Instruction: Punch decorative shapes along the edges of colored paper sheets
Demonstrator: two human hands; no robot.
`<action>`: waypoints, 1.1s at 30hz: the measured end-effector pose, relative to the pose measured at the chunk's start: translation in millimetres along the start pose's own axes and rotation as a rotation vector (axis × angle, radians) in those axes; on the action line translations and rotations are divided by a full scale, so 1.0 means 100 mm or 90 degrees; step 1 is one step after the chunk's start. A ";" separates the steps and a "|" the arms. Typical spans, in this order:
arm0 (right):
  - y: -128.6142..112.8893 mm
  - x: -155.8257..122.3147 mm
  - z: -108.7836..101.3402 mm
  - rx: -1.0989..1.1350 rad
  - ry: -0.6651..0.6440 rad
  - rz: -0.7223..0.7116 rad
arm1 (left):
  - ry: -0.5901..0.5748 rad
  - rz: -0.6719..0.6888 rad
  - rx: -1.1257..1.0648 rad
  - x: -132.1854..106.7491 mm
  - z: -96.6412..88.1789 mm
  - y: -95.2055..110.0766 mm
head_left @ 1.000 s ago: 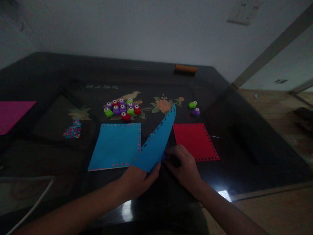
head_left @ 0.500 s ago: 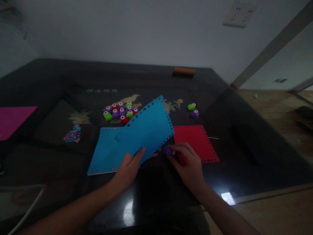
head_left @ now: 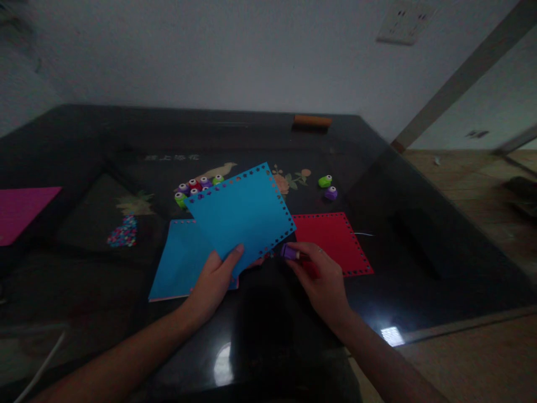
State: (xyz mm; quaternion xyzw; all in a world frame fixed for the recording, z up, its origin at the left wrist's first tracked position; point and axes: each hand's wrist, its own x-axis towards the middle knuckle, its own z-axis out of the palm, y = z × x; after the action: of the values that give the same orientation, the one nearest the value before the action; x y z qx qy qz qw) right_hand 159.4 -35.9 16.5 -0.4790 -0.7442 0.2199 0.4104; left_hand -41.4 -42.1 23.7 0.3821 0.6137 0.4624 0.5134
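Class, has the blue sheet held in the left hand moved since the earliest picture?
Yes, leftward: judged against the resting cluster of small punches, the held blue sheet now hides part of it; at first it hid none.

The dark, glossy, flower-printed tabletop (head_left: pixel 364 173) carries a magenta sheet (head_left: pixel 25 215), heaped confetti (head_left: pixel 125 231), clustered craft punches (head_left: pixel 194 185), a blue paper sheet (head_left: pixel 178 263), a red punched-edge sheet (head_left: pixel 329 238), a green punch (head_left: pixel 324 182) near a purple punch (head_left: pixel 331 193), and a brown roll (head_left: pixel 312 121).

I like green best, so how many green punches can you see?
3 in view: a green punch at right, beside a purple punch; two in the left group, one front left, one back right. The held blue sheet may hide others.
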 end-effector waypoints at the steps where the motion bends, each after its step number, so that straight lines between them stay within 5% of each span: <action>1: 0.00 0.00 0.00 0.000 -0.004 0.004 | 0.002 0.020 0.027 0.01 -0.01 0.02; 7: -0.01 0.05 -0.04 0.034 -0.001 0.004 | 0.042 0.124 0.169 0.11 -0.09 0.11; 13: 0.02 0.20 -0.23 0.037 0.020 0.009 | 0.004 0.098 0.110 0.14 -0.09 0.14; 20: 0.51 0.86 -0.45 -0.132 0.089 -0.005 | -0.103 0.100 0.087 0.12 -0.08 0.15; 23: 0.76 1.21 -0.46 -0.357 0.030 0.011 | -0.104 0.116 0.085 0.12 -0.08 0.13; 33: 1.15 1.84 -0.36 -0.487 -0.044 0.050 | -0.088 0.114 0.103 0.12 -0.09 0.13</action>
State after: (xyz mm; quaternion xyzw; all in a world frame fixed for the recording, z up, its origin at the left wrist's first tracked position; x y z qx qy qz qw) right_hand 213.3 177.3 27.6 -0.6177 -0.7671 -0.0419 0.1684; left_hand -52.5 -29.2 33.2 0.5065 0.5754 0.4282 0.4786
